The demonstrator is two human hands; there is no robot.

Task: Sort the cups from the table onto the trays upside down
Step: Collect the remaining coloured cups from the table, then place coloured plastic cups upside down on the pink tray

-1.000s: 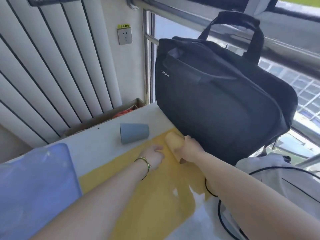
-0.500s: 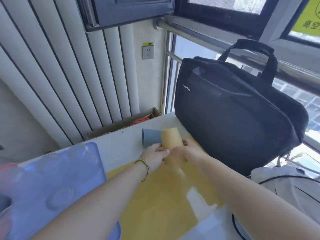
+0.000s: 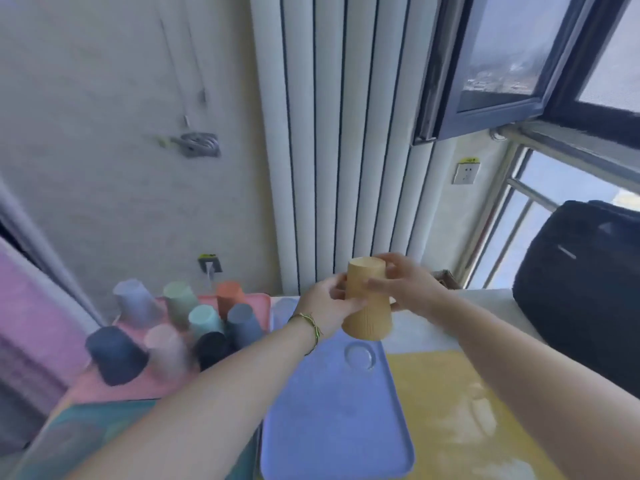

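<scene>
While held base-up over the far end of blue tray (image 3: 332,427), gripped from both sides: cup (image 3: 367,303), with left hand (image 3: 329,303) and right hand (image 3: 405,289) curled round it. Alongside, other cups (image 3: 204,320) upturned on pink tray (image 3: 117,393). Yellow label (image 3: 467,161) over socket (image 3: 465,174) too blurred to read.

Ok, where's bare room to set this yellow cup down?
The blue tray is bare, from its round recess below the yellow cup to its near edge, between the pink tray and yellow mat. The pink tray is crowded with cups.
</scene>
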